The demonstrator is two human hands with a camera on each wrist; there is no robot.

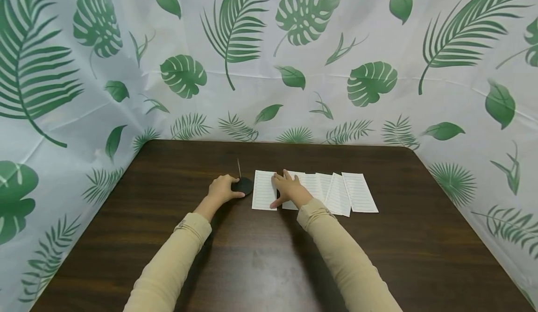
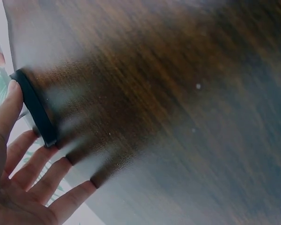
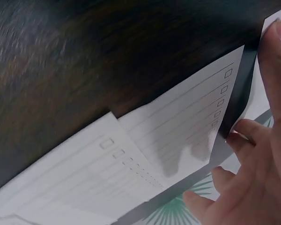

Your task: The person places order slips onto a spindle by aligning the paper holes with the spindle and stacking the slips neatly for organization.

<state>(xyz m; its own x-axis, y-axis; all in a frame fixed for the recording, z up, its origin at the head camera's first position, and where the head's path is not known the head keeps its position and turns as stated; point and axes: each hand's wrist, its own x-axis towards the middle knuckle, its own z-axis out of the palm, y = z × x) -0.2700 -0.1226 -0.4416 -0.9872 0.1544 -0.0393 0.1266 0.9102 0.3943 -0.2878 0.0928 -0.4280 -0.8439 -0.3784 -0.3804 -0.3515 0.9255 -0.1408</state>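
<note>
Best to steady the spiked black disc base (image 1: 244,187), gripped between left hand's (image 1: 220,189) thumb and fingers at its nine o'clock side, flat on the brown table (image 1: 260,260). Right hand (image 1: 290,190) spread wide on the lined sheet (image 1: 263,190) at the base's three o'clock; pinching or merely touching, cannot tell. Lift edge-first, uncreased, minding the thin spike (image 1: 239,168). Farther towards three o'clock, overlapping checkbox sheets (image 1: 337,196), partly beneath right hand, easily dragged along.

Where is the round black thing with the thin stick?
In the head view, the round black base is just left of centre on the table, between the left hand, which holds its edge, and the leftmost paper.
</note>
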